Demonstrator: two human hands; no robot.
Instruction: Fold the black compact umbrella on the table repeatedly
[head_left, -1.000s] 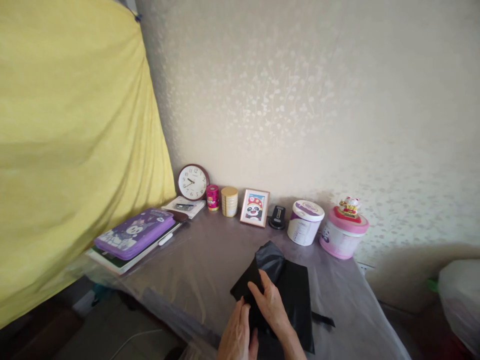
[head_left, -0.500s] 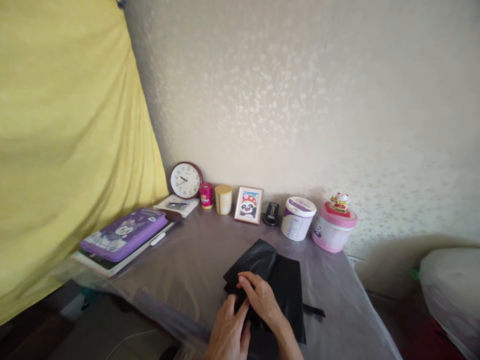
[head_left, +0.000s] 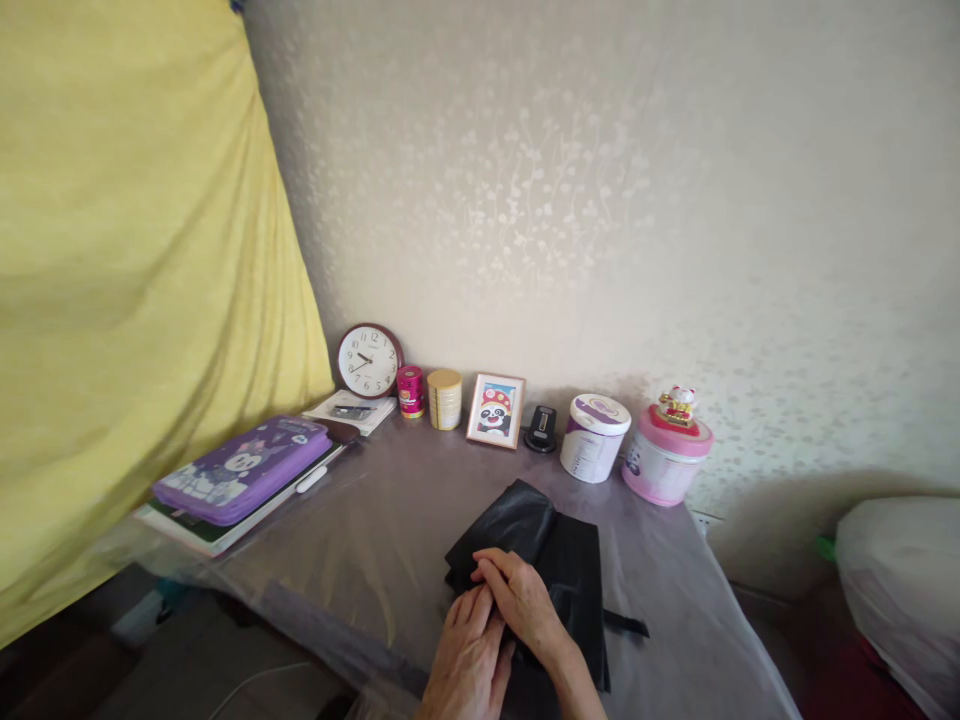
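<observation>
**room around the hands, a row of things along the wall**

the left hand (head_left: pixel 470 660) and right hand (head_left: pixel 521 600) sit on a folded black bag (head_left: pixel 521 525). to their left, bare plastic-covered tabletop (head_left: pixel 367 520) offers a passage up to the purple pencil case (head_left: pixel 241 470). ahead, there is room as far as the framed panda picture (head_left: pixel 495 410) and white tub (head_left: pixel 595 438). the pink canister (head_left: pixel 666 458) blocks the far right corner, and a black strap (head_left: pixel 626 625) lies in the way on the right.
</observation>
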